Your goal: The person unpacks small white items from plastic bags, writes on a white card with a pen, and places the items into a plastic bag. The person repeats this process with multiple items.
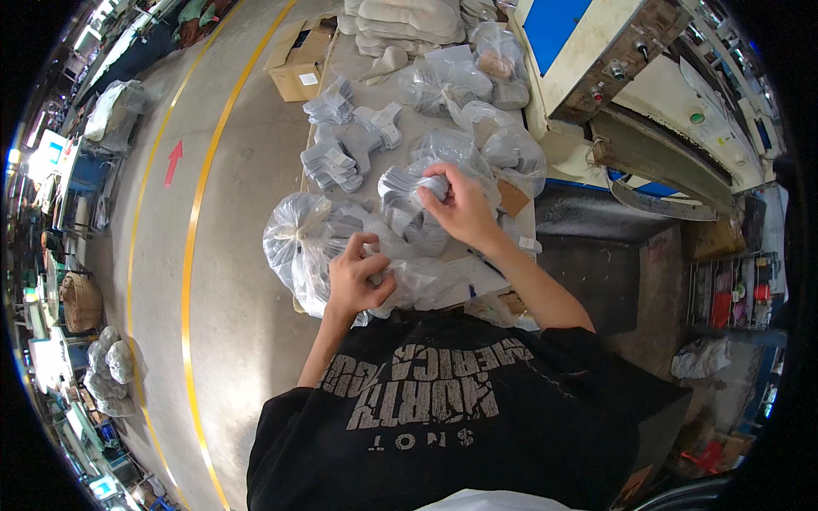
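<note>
My right hand is closed round the end of a stack of thin, light grey cut pieces, thumb on the near side and fingers over the top. Closer to me, my left hand has its fingers curled above clear plastic; a bit of grey shows between them, too small to name. Beside the left hand a knotted clear plastic bag bulges at the table's left edge. Other bundles of grey cut pieces lie fanned out beyond my hands. Loose clear plastic covers the table's near end.
Filled plastic bags crowd the table's right side, with stacked pale pieces at the far end. A cardboard box stands off the far left. On the right is a machine with a control panel. Yellow lines run along the floor.
</note>
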Action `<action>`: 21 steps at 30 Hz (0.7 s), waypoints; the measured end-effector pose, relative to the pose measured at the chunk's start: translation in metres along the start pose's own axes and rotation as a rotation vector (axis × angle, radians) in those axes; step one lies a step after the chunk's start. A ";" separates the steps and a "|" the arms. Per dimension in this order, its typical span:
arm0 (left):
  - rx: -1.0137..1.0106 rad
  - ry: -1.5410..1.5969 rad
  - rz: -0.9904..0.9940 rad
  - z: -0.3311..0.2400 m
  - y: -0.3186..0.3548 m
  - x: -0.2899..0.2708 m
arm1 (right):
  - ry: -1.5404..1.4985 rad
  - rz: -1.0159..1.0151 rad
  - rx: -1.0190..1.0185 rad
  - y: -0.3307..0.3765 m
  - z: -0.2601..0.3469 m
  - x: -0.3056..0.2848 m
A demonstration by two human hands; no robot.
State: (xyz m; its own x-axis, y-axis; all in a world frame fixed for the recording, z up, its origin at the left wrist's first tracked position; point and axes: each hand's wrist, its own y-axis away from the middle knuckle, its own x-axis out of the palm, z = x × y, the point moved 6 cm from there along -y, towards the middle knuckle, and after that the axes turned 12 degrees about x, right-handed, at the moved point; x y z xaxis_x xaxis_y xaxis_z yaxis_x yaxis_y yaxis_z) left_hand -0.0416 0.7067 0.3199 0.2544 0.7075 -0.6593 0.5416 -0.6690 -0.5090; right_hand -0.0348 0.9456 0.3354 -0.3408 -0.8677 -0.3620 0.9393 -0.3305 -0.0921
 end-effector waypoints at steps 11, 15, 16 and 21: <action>-0.011 0.071 0.027 0.002 -0.010 0.005 | 0.252 0.368 0.013 0.013 -0.013 0.021; -0.010 0.061 0.173 0.018 -0.007 -0.007 | 0.238 0.428 0.009 0.011 -0.014 0.007; -0.005 0.052 0.220 0.022 -0.005 -0.011 | 0.228 0.440 -0.005 0.012 -0.016 0.004; 0.022 -0.067 0.293 0.035 -0.008 -0.035 | 0.278 0.467 -0.073 0.010 -0.016 -0.006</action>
State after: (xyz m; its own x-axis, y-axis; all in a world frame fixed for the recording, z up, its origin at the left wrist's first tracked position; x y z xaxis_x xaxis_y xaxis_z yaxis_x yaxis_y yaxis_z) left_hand -0.0825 0.6791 0.3274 0.3434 0.4679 -0.8143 0.4354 -0.8476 -0.3034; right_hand -0.0225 0.9533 0.3214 0.1268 -0.7821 -0.6101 0.9919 0.1012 0.0763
